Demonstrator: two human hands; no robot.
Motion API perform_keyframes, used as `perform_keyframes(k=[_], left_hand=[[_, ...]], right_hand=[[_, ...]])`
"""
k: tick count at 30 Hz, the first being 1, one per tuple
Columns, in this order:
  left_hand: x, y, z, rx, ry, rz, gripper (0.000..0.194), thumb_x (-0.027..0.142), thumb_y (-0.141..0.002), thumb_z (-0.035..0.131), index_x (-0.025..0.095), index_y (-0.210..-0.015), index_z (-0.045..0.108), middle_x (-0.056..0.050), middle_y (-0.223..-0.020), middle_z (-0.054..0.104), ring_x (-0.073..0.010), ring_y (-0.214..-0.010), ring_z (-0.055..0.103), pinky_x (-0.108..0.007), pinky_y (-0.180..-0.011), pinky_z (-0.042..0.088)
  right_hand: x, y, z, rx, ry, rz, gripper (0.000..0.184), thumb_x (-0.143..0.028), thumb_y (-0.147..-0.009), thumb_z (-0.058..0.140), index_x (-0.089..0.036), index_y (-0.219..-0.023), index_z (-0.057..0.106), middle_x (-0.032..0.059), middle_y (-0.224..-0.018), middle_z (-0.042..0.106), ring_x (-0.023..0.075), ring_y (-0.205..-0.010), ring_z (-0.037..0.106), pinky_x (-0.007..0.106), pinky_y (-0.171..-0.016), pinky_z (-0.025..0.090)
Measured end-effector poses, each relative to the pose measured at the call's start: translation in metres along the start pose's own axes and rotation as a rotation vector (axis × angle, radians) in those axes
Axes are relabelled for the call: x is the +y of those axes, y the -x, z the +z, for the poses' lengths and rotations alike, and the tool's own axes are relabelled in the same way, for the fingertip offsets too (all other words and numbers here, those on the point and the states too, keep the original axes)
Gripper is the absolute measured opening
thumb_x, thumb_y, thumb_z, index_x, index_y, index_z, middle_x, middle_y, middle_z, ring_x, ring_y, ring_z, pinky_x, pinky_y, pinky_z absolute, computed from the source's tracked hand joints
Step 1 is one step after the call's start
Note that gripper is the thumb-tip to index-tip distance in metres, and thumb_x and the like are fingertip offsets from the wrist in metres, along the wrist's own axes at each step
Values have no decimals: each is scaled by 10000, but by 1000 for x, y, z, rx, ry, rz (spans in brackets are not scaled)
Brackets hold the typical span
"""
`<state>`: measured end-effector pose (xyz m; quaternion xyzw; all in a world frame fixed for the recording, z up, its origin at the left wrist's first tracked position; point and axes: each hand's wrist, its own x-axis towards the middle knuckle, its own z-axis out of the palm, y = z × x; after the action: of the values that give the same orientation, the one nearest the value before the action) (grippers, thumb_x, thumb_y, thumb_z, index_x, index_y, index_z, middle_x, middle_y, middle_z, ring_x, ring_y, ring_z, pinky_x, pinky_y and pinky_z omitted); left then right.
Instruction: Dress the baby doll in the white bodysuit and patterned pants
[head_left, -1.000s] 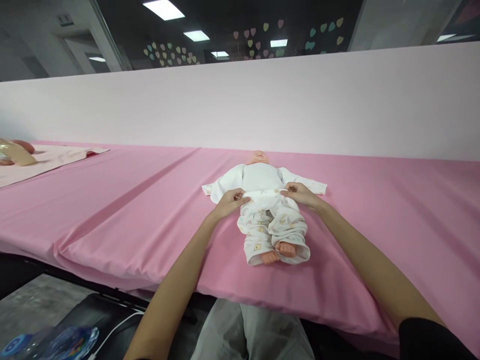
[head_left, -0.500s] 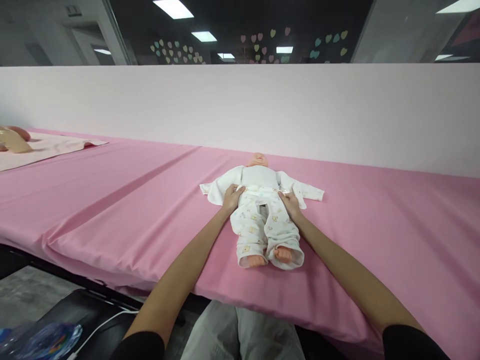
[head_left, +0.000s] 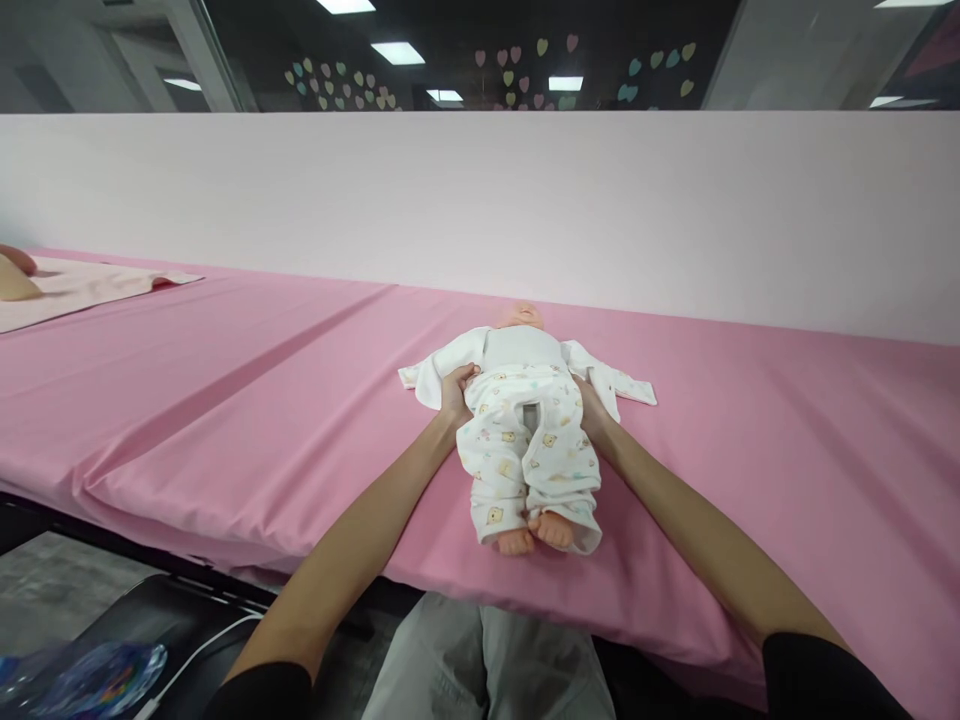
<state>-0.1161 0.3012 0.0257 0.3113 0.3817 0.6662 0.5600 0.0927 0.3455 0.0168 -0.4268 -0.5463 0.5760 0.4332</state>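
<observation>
A baby doll point(head_left: 525, 420) lies on its back on the pink tablecloth point(head_left: 225, 400), head toward the wall and bare feet toward me. It wears a white long-sleeved top and white printed trousers point(head_left: 529, 455). My left hand point(head_left: 454, 392) grips the doll's left hip at the trouser waist, fingers curled round it. My right hand point(head_left: 589, 405) holds the other hip, mostly hidden behind the trousers. The doll's hips and legs are raised off the cloth.
A pale pink wall panel point(head_left: 480, 200) runs along the far edge of the table. At the far left lies a light pink cloth point(head_left: 82, 290) with another person's hand point(head_left: 15, 275) on it. Below the table's near edge are my grey-trousered knees and a black chair with a white cable.
Both hands slid from the trouser waistband down to the doll's sides and lifted its hips; the trousers now sit higher on the waist and the legs tilt toward me.
</observation>
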Motion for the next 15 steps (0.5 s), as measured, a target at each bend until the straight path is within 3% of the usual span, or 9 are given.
perform_keyframes(k=[4,7,11,15], left_hand=[[5,6,8,53,291,-157,82,184,-620,617,159,-668,554,22,-507,520,-124,-497,515,-254,-512,437],[10,10,9,35,365,-141,180,116,-593,646,148,-763,592,18,-624,594,-123,-574,560,-247,-580,458],[19,15,7,29,341,-81,416,138,-573,702,182,-973,596,7,-745,625,-169,-690,610,-280,-662,481],[23,20,3,80,234,-19,500,192,-600,723,224,-1075,570,9,-822,628,-181,-797,618,-281,-724,472]], right_hand=[[-1,0,-3,41,-290,-57,310,-389,-622,690,-223,-632,429,-43,-577,473,135,-569,441,266,-546,378],[-4,2,-2,-61,-418,-51,226,-296,-624,665,-218,-633,453,-45,-554,471,136,-565,457,265,-548,375],[-4,3,0,-192,-489,-40,148,-272,-649,631,-223,-726,515,-28,-631,545,177,-665,534,294,-613,411],[0,2,4,-172,-470,-41,195,-295,-656,650,-227,-688,470,-34,-615,507,159,-629,499,283,-595,399]])
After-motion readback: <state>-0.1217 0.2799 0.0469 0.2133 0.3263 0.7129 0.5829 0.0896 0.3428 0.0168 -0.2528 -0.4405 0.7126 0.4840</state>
